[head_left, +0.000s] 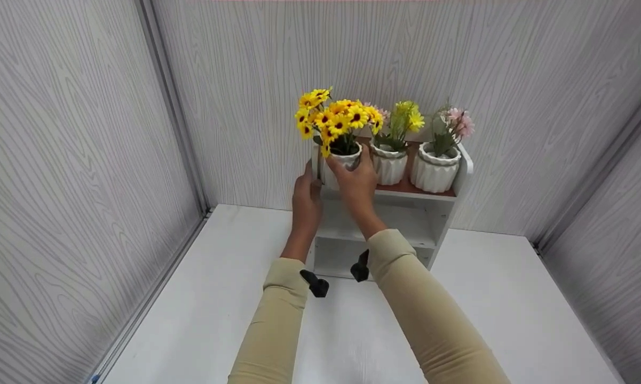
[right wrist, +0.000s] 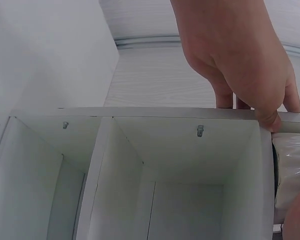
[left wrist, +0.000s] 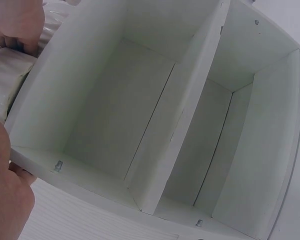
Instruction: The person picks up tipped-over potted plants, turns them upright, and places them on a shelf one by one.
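On the left of the top board of a small white shelf unit [head_left: 373, 221] stands a ribbed white pot [head_left: 329, 178] of yellow sunflowers [head_left: 339, 120]. My right hand [head_left: 358, 184] grips this pot near its rim, thumb on one side and fingers on the other. My left hand [head_left: 306, 205] holds the unit's left side panel. In the right wrist view, the left hand's [right wrist: 240, 55] thumb lies at the panel's front edge while its fingers go behind. Both hands show at the left of the left wrist view, close to the pot's white side [left wrist: 7, 72].
Right of the sunflowers are a pot with yellow flowers [head_left: 389, 166] and another with pink flowers [head_left: 435, 172], on the reddish-brown top board. Two compartments open below. The unit stands on a white table [head_left: 235, 266] against a grey wood-grain wall [head_left: 245, 106], with side walls left and right.
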A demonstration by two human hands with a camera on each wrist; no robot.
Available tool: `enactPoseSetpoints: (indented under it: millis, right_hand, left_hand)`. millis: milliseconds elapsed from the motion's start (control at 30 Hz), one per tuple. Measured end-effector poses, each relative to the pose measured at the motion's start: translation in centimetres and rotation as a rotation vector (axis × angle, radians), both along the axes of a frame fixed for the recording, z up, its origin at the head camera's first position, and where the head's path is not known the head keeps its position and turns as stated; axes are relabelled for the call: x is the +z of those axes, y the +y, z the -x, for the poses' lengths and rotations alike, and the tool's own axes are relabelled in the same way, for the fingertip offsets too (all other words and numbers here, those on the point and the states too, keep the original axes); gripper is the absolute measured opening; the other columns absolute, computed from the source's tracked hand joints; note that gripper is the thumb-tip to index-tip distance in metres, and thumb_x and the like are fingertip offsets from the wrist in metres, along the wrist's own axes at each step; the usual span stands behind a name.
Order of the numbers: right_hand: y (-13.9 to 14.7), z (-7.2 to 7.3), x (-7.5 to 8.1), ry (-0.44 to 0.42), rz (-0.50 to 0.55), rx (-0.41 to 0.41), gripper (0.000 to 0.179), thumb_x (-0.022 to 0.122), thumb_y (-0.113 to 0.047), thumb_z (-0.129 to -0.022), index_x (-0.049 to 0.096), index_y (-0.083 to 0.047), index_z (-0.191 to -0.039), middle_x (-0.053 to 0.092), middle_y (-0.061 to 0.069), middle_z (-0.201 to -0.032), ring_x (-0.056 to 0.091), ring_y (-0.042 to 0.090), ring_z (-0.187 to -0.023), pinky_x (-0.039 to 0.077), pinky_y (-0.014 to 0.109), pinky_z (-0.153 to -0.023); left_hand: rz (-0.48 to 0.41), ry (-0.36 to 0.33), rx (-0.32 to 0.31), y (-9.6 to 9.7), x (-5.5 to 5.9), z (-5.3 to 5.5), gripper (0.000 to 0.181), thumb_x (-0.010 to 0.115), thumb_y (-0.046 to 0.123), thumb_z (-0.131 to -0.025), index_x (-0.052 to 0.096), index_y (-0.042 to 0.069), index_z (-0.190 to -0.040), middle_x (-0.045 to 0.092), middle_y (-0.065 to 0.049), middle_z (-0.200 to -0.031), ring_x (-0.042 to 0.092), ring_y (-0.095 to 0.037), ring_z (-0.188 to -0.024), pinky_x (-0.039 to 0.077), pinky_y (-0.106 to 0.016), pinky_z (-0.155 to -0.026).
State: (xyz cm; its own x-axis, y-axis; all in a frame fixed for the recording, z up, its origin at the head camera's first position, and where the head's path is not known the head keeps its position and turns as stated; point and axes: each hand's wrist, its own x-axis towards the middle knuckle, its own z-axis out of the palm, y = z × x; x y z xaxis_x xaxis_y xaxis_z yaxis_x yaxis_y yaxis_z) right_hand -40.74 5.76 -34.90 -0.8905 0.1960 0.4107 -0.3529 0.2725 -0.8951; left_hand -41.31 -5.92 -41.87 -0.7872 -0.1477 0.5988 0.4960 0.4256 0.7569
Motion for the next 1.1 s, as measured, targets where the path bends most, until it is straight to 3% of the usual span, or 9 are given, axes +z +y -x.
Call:
enactPoseSetpoints:
  millis: [100, 300, 567, 867, 1100]
  right_hand:
    - [-0.2, 0.2, 0.0, -0.006, 0.000, 0.003, 0.101, 0.077, -0.055, -0.084, 0.027, -0.013, -0.161, 0.044, 0.010, -0.155, 0.056, 0.021, -0.126, 0.048, 0.039, -0.102]
    - [-0.3, 0.8, 0.1, -0.026, -0.002, -0.007, 0.104, 0.077, -0.057, -0.083, 0.025, -0.012, -0.161, 0.040, 0.010, -0.158, 0.051, 0.021, -0.133, 0.045, 0.038, -0.107]
    - [-0.2, 1.4, 0.1, 0.013, -0.024, -0.028, 0.090, 0.076, -0.055, -0.084, 0.036, -0.016, -0.155, 0.057, 0.007, -0.137, 0.059, 0.020, -0.113, 0.049, 0.039, -0.095]
    - [-0.5, 1.7, -0.2, 0.014, -0.002, 0.005, 0.091, 0.074, -0.056, -0.087, 0.031, -0.017, -0.157, 0.051, 0.004, -0.146, 0.055, 0.016, -0.126, 0.047, 0.037, -0.101]
    - [-0.6, 2.0, -0.2, 0.024, 0.017, 0.020, 0.088, 0.075, -0.053, -0.086, 0.034, -0.016, -0.155, 0.054, 0.003, -0.141, 0.057, 0.016, -0.121, 0.049, 0.037, -0.098]
  left_hand:
    - [-0.013, -0.005, -0.003, 0.0, 0.0, 0.0, 0.054, 0.046, 0.013, -0.108, 0.031, 0.010, -0.159, 0.055, -0.015, -0.133, 0.053, -0.026, -0.126, 0.043, -0.040, -0.108]
    - [-0.016, -0.025, -0.007, 0.1, 0.1, -0.1, 0.054, 0.045, 0.016, -0.109, 0.029, 0.012, -0.160, 0.055, -0.013, -0.133, 0.053, -0.023, -0.125, 0.043, -0.039, -0.107]
    - [-0.011, -0.032, -0.022, 0.0, 0.0, 0.0, 0.055, 0.045, 0.024, -0.109, 0.029, 0.013, -0.160, 0.055, -0.013, -0.131, 0.054, -0.023, -0.119, 0.044, -0.042, -0.104]
    - [-0.115, -0.045, -0.066, -0.4, -0.1, -0.2, 0.056, 0.050, 0.030, -0.107, 0.033, 0.016, -0.159, 0.056, -0.010, -0.132, 0.054, -0.020, -0.124, 0.047, -0.039, -0.104]
    - [-0.135, -0.042, -0.030, -0.1, 0.1, -0.3, 0.054, 0.052, 0.026, -0.107, 0.037, 0.014, -0.157, 0.059, -0.009, -0.122, 0.056, -0.019, -0.115, 0.048, -0.037, -0.101]
